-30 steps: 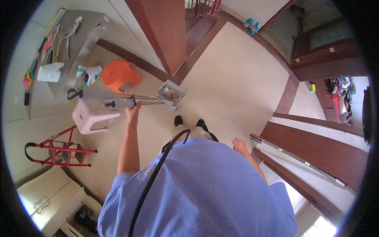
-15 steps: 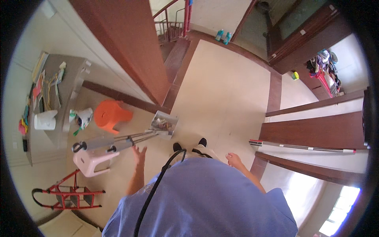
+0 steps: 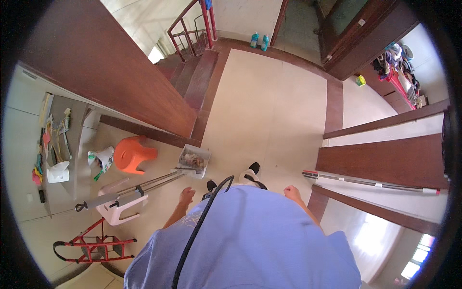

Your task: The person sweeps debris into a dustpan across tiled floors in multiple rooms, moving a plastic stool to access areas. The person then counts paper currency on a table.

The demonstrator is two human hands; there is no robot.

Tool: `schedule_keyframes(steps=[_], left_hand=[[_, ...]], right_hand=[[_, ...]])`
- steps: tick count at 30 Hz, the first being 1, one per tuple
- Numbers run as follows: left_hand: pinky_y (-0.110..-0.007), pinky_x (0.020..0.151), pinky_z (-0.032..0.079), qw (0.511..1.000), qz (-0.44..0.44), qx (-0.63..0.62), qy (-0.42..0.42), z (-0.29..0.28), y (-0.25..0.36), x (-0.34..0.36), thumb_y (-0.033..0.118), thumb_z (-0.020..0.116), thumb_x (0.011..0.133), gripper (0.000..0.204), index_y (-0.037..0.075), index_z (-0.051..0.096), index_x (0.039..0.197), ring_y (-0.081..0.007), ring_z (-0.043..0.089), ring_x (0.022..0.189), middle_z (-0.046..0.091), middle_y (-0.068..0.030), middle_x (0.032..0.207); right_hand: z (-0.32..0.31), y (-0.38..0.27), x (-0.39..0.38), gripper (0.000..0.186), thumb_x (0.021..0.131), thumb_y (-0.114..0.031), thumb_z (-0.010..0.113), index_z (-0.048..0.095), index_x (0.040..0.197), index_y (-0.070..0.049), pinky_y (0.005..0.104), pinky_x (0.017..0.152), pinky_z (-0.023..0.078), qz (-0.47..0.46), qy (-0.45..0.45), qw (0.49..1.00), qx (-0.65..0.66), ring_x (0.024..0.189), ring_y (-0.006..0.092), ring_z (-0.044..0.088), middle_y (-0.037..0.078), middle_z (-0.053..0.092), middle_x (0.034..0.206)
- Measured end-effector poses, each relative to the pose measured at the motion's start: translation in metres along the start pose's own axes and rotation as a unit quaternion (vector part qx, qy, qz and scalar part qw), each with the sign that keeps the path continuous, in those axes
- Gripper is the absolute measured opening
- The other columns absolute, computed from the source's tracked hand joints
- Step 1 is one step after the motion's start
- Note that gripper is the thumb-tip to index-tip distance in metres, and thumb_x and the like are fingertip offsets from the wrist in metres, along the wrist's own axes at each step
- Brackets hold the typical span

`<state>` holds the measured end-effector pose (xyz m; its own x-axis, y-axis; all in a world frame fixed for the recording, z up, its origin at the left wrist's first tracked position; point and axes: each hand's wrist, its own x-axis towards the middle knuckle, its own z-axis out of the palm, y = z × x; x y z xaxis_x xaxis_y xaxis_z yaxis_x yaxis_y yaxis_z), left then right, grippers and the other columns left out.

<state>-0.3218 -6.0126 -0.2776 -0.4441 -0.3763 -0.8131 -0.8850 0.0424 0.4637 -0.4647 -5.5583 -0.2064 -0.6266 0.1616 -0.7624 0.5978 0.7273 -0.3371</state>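
Both of my hands hang empty at my sides as I stand on the tiled floor. My left hand [image 3: 186, 196] is loosely bent with its fingers partly apart. Near it, two long metal handles [image 3: 154, 184] with grey grips run from a pale box-shaped dustpan [image 3: 206, 163] with brownish litter in it, passing over a pink plastic stool [image 3: 126, 212]. My right hand [image 3: 292, 192] is curled closed beside my body, with nothing visible in it. The nearest thing to it is a long thin pole [image 3: 365, 183] by the brown door at right.
An orange stool [image 3: 131, 155] and a red folding step ladder [image 3: 98, 248] stand at left, below a cluttered grey counter [image 3: 72, 120]. A large brown door [image 3: 125, 62] is near the red-railed stairs [image 3: 197, 79]. Two teal bottles [image 3: 259, 41] stand by the far wall.
I have stepped forward, and my right-side foot is now ahead. My left hand has dropped closer to my body and its spread fingers have relaxed. More of the stairs shows.
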Motion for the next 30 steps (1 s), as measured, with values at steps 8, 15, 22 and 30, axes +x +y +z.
schedule_keyframes(steps=[8,15,22,30], left_hand=[[-0.035,0.063,0.044,0.999,-0.014,-0.048,0.01,0.034,0.075,-0.014,0.025,0.057,0.072,0.044,0.012,0.045,0.113,-0.016,0.051,0.083,0.054,-0.0038,0.094],[-0.038,0.067,0.039,0.887,-0.07,-0.428,0.16,0.008,0.009,0.0,0.024,0.061,0.07,0.07,0.02,0.017,0.125,-0.0179,0.046,0.094,0.051,-0.003,0.101],[-0.032,0.083,0.036,0.757,0.158,-0.419,0.475,-0.107,-0.009,-0.037,0.005,0.069,0.062,0.078,0.001,0.02,0.122,-0.0197,0.039,0.098,0.035,-0.0106,0.114],[-0.022,0.075,0.039,0.738,0.31,-0.464,0.381,-0.146,0.055,-0.083,0.0,0.057,0.07,0.048,0.003,0.037,0.114,-0.0128,0.046,0.087,0.046,-0.005,0.108]], right_hand=[[-0.077,0.019,0.054,0.013,0.073,-0.013,0.045,0.053,0.079,-0.004,0.0273,0.035,0.041,-0.006,-0.052,0.998,-0.035,0.046,0.0159,0.056,0.008,0.054,0.056],[-0.094,0.003,0.074,0.017,0.073,-0.015,0.045,0.052,0.08,-0.001,0.0262,0.034,0.041,-0.004,-0.09,0.995,-0.035,0.045,0.0152,0.056,0.008,0.055,0.057],[-0.067,-0.043,0.09,0.019,0.076,-0.018,0.047,0.05,0.084,-0.001,0.0268,0.035,0.04,-0.086,-0.113,0.988,-0.064,0.044,0.0146,0.054,0.007,0.052,0.056],[0.02,-0.17,0.1,0.029,0.077,-0.024,0.05,0.049,0.09,0.002,0.0289,0.05,0.044,-0.311,-0.164,0.928,-0.121,0.055,0.0165,0.055,0.009,0.055,0.067]])
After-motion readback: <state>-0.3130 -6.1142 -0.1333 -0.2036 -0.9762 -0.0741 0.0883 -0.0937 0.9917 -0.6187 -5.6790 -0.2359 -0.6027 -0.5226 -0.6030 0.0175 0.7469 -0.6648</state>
